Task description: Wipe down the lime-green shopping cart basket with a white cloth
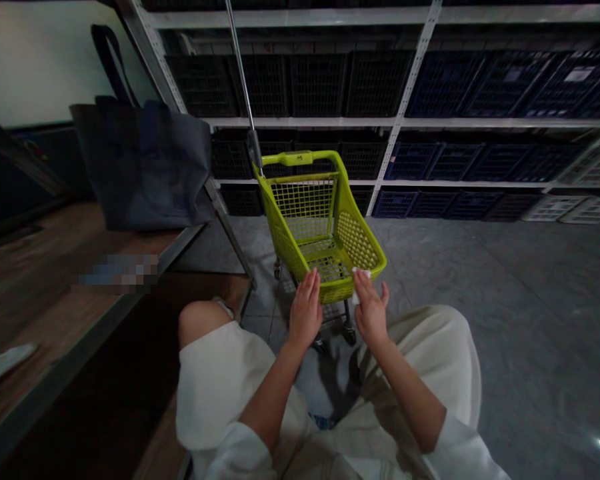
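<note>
A small lime-green shopping cart with lattice walls stands in front of my knees, its near end towards me. My left hand lies at the near rim, on the left corner, fingers stretched out straight and holding nothing visible. Over the right part of that rim is my right hand, with a white cloth or tissue under its fingers, pressed against the cart. Most of the cloth is hidden by the hand. The cart's basket shows only its grid floor.
A wooden bench with a metal edge runs along my left, bearing a dark tote bag and a pale cloth. Metal shelves with dark crates stand behind the cart. A chrome pole rises from the cart's far left corner.
</note>
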Tool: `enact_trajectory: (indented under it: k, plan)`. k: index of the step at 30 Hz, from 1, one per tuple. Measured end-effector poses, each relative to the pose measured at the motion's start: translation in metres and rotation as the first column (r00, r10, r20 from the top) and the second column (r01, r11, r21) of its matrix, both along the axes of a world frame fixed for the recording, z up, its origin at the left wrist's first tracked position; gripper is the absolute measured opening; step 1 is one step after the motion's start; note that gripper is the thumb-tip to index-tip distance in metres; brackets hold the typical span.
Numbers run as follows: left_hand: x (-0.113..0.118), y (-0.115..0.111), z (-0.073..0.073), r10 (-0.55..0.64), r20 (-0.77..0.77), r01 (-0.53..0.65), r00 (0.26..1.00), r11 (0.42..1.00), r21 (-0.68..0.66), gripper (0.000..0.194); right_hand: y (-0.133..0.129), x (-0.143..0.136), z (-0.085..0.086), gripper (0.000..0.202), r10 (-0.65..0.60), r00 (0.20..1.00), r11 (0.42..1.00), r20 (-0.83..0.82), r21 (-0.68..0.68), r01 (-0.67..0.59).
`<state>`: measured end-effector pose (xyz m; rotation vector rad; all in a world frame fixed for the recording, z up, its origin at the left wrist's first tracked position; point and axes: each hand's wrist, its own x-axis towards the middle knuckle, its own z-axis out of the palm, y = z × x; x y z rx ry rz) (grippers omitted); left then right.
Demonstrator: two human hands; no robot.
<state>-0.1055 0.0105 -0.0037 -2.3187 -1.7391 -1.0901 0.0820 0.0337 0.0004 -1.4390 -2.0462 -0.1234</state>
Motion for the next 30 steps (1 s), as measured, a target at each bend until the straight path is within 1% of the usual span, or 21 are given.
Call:
enact_trajectory:
  k: [2,4,6,7,9,11,13,16,18,19,21,23,24,27,29,30]
  plan:
    - [0.0,-0.001,-0.001,-0.002,0.015,0.002,1.0,1.0,-0.015,0.083,-0.017,-0.035,0.003,0.093,0.088,0.996,0.996,0.012,-0.021,-0.088]
    - [-0.001,-0.001,-0.002,-0.011,0.029,0.012,1.0,0.999,-0.03,0.079,-0.03,-0.059,0.006,0.088,0.17,0.985,0.985,0.016,-0.037,-0.169]
    - [-0.003,-0.002,-0.003,-0.018,0.045,0.02,0.999,0.999,-0.031,0.077,-0.035,-0.069,0.009,0.084,0.224,0.975,0.974,0.019,-0.046,-0.222]
    - [-0.004,-0.002,-0.003,-0.021,0.052,0.022,0.998,0.999,-0.024,0.076,-0.035,-0.067,0.01,0.083,0.243,0.97,0.969,0.028,-0.047,-0.241]
    - [-0.006,-0.001,-0.003,-0.024,0.054,0.024,0.998,1.0,-0.005,0.076,-0.031,-0.052,0.011,0.084,0.276,0.959,0.961,0.063,-0.043,-0.274]
    - [-0.008,0.0,-0.002,-0.029,0.034,0.029,0.999,1.0,0.006,0.079,-0.019,-0.024,0.011,0.087,0.27,0.958,0.963,0.099,-0.026,-0.268]
    - [-0.008,0.0,-0.001,-0.028,0.01,0.028,1.0,1.0,0.012,0.083,-0.001,0.01,0.009,0.087,0.191,0.975,0.981,0.11,0.002,-0.192]
    - [-0.007,0.002,-0.002,-0.018,0.003,0.018,1.0,1.0,0.015,0.084,0.027,0.056,0.005,0.085,0.018,0.996,1.0,0.088,0.013,-0.02]
    - [-0.005,0.003,-0.002,-0.014,0.01,0.013,1.0,1.0,0.015,0.084,0.039,0.07,0.005,0.084,-0.061,0.997,0.998,0.054,-0.01,0.062]
    - [-0.004,0.003,-0.002,-0.014,0.014,0.014,1.0,1.0,0.016,0.085,0.041,0.07,0.004,0.083,-0.095,0.995,0.995,0.03,-0.021,0.096]
    - [-0.003,0.003,-0.001,-0.024,0.024,0.024,0.999,1.0,0.016,0.085,0.036,0.056,0.004,0.082,-0.149,0.989,0.989,-0.021,-0.025,0.149]
    - [-0.002,0.002,0.0,-0.039,0.039,0.038,0.998,0.999,0.01,0.085,0.021,0.024,0.004,0.084,-0.151,0.987,0.989,-0.053,-0.014,0.151]
    - [-0.002,0.002,0.0,-0.046,0.046,0.046,0.998,0.999,0.004,0.085,0.011,0.005,0.004,0.086,-0.123,0.991,0.992,-0.059,-0.008,0.122]
    - [-0.002,0.0,0.0,-0.052,0.055,0.053,0.997,0.998,-0.02,0.082,-0.018,-0.049,0.007,0.086,0.035,0.998,0.999,-0.052,-0.013,-0.036]
    - [-0.004,-0.001,0.0,-0.043,0.054,0.044,0.998,0.999,-0.03,0.08,-0.029,-0.069,0.01,0.082,0.124,0.992,0.992,-0.034,-0.028,-0.125]
    - [-0.005,-0.001,-0.001,-0.038,0.051,0.039,0.998,0.999,-0.029,0.078,-0.031,-0.073,0.012,0.081,0.159,0.987,0.987,-0.018,-0.035,-0.16]
